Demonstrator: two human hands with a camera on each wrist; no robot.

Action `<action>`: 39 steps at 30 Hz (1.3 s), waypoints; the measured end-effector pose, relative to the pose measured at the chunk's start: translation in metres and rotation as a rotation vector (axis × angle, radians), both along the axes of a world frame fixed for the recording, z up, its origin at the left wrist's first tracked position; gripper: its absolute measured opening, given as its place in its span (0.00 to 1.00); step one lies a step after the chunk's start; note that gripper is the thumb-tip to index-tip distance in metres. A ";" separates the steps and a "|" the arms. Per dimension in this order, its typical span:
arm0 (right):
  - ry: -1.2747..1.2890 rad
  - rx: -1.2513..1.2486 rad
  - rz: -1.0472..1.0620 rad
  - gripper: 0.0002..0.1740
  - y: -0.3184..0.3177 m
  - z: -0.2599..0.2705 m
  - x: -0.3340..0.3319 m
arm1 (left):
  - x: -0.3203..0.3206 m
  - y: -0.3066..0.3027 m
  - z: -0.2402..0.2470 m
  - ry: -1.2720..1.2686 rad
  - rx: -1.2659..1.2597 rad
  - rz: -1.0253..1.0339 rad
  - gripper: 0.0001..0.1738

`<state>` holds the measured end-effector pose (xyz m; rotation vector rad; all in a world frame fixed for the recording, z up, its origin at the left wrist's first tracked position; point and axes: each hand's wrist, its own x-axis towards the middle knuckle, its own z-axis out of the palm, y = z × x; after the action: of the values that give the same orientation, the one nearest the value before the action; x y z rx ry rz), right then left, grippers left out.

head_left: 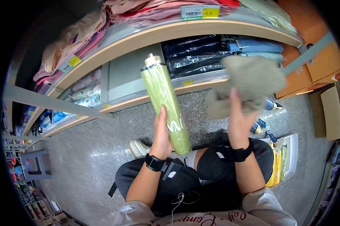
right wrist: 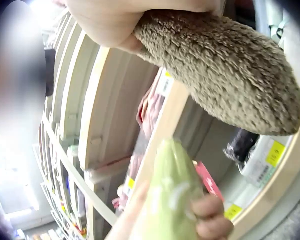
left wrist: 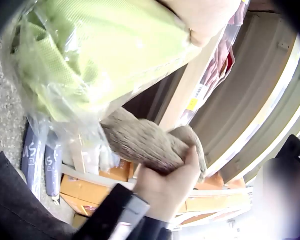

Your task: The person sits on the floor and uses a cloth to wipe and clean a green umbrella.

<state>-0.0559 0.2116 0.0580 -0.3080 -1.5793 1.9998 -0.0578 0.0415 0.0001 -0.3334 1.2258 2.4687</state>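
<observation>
My left hand [head_left: 162, 135] grips the lower half of a light green folded umbrella [head_left: 165, 100] in clear plastic wrap. The umbrella stands tilted, its pale knobbed end up and white lettering near the bottom. To its right, my right hand [head_left: 240, 126] holds a bunched grey-brown cloth [head_left: 256, 79], thumb pressed on its near face. Seen from the right wrist, the cloth [right wrist: 225, 70] has a fuzzy, towel-like pile. The left wrist view shows the umbrella's loose plastic wrap [left wrist: 85, 110] in front of the cloth.
Ahead is a shelf [head_left: 200, 86] with dark wrapped packages [head_left: 192, 52] and blue ones [head_left: 256, 46]. Pink fabrics [head_left: 75, 49] lie on the board above. By my right knee sits a white tray [head_left: 292, 158] with yellow and green packages. A cardboard box [head_left: 330, 111] and a grey stool [head_left: 36, 164] stand farther out.
</observation>
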 end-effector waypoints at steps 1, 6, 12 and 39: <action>-0.105 0.055 0.158 0.29 -0.009 -0.003 0.002 | 0.000 -0.002 0.000 -0.006 0.044 -0.035 0.28; -0.077 0.064 0.705 0.33 -0.045 -0.046 0.007 | -0.002 0.007 -0.006 0.041 -0.112 0.020 0.26; -0.193 -0.311 0.547 0.34 -0.041 -0.041 -0.014 | -0.003 0.001 0.004 0.233 -0.234 -0.164 0.27; -0.042 0.142 0.593 0.34 -0.049 -0.055 -0.014 | -0.001 0.003 -0.030 0.074 -0.008 -0.115 0.27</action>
<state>-0.0701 0.1624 0.0030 0.2038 -1.9946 2.2914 -0.0588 0.0446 -0.0298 -0.1692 1.2480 2.3974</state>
